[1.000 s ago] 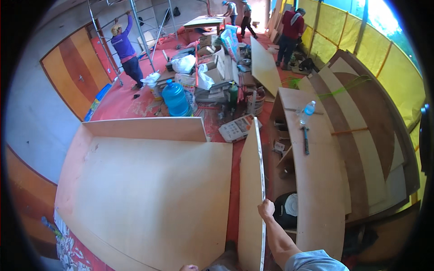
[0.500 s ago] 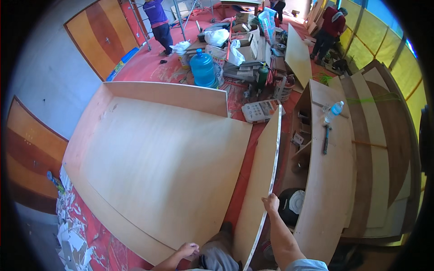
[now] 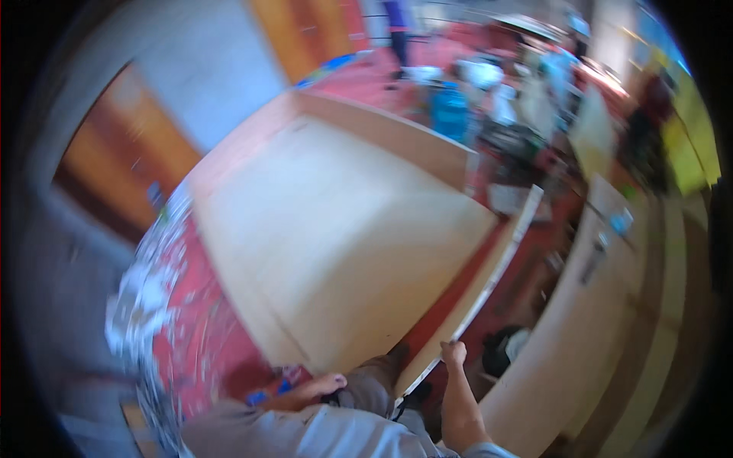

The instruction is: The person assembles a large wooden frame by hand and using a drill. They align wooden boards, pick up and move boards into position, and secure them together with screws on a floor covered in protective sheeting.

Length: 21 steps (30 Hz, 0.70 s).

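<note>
— What did your right hand have hold of?

— My right hand [image 3: 453,355] was closed around the near end of a plywood panel [image 3: 489,284] that stood on its long edge. My fingers were wrapped over its top edge, with my forearm coming up from the bottom of the view. The panel ran away from me towards the upper right, its pale edge showing as a thin strip.

— And the left one?

— My left hand [image 3: 327,384] lay low by my knee, just at the near corner of the big plywood sheet [image 3: 336,229] lying flat on the red floor [image 3: 195,336]. The picture was blurred, so I couldn't tell whether those fingers were curled or spread, nor whether they touched the sheet.

— Where did the upright panel stand relative to that sheet?

— Along its right side, close beside it, with a wedge of red floor between them. Another upright board [image 3: 382,130] ran along the sheet's far edge.

— Anything else around?

— A long wooden bench top [image 3: 580,320] to my right, a blue water jug [image 3: 450,113] beyond the sheet, and a person [image 3: 397,27] standing far off, all smeared.
</note>
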### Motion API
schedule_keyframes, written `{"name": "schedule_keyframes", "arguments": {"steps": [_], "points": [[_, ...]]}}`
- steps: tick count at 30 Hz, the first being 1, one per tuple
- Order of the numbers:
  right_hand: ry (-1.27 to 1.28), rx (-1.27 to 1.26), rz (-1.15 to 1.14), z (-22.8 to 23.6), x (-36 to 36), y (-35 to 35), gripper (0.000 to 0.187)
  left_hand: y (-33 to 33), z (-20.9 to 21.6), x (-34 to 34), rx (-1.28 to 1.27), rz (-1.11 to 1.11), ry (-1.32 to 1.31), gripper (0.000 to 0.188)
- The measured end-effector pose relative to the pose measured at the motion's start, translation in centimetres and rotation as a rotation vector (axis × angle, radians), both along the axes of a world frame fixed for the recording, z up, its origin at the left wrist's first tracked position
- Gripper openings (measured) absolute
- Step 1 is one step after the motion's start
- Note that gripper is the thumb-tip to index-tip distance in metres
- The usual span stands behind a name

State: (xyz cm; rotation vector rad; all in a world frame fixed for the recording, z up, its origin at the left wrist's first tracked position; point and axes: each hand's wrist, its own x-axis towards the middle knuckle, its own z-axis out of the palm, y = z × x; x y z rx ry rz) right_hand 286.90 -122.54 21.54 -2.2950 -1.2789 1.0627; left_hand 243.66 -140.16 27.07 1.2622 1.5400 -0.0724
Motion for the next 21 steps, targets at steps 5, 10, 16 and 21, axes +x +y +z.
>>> {"name": "schedule_keyframes", "arguments": {"steps": [5,10,16,21], "points": [[0.401,-0.071,-0.242,-1.3,-1.7,-1.0,0.019,-4.9,1.9,2.3,0.013,0.002,-0.035,0.045],[0.352,-0.091,-0.246,0.8,-3.8,-0.7,0.029,-13.9,-1.4,1.3,-0.049,0.251,-0.102,0.064],[0.565,-0.182,-0.350,-1.4,-4.1,0.0,0.048,-19.3,-2.1,0.0,-0.083,0.420,-0.247,0.046],[0.578,-0.167,-0.288,-3.0,-5.5,-0.3,0.039,-23.5,-0.1,0.4,-0.148,0.719,-0.223,0.043]]}}
